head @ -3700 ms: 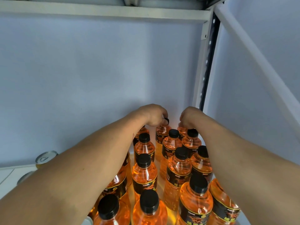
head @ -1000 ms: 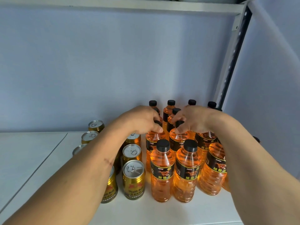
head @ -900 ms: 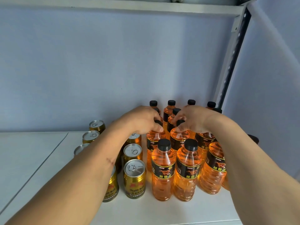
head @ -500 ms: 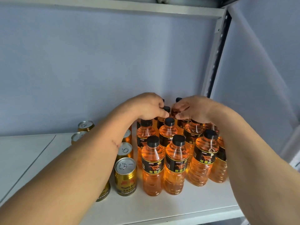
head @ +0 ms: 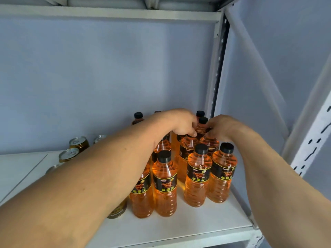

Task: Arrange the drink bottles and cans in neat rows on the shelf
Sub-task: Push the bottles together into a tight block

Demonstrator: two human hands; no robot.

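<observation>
Several orange drink bottles with black caps and black labels stand in rows on the white shelf point(head: 179, 228) at its right end. My left hand point(head: 180, 122) reaches over them and grips the cap of a second-row bottle point(head: 187, 149). Close beside it, my right hand point(head: 222, 127) closes on the top of the neighbouring bottle point(head: 210, 143). In front stand three plainly visible bottles: one at the left point(head: 165, 183), one in the middle point(head: 198, 176), one at the right point(head: 223, 172). Gold cans point(head: 69, 154) stand to the left, mostly hidden behind my left forearm.
A grey upright post point(head: 215, 72) with slots marks the shelf's back right corner, and a white slotted post point(head: 311, 145) rises at the front right. The blue back wall is close behind the bottles. Another shelf board point(head: 107, 12) runs overhead.
My view has shifted left and closer since half a second ago. Both hands stay on the tops of second-row bottles, now lower and further right among them. A gap shows between the front bottles.
</observation>
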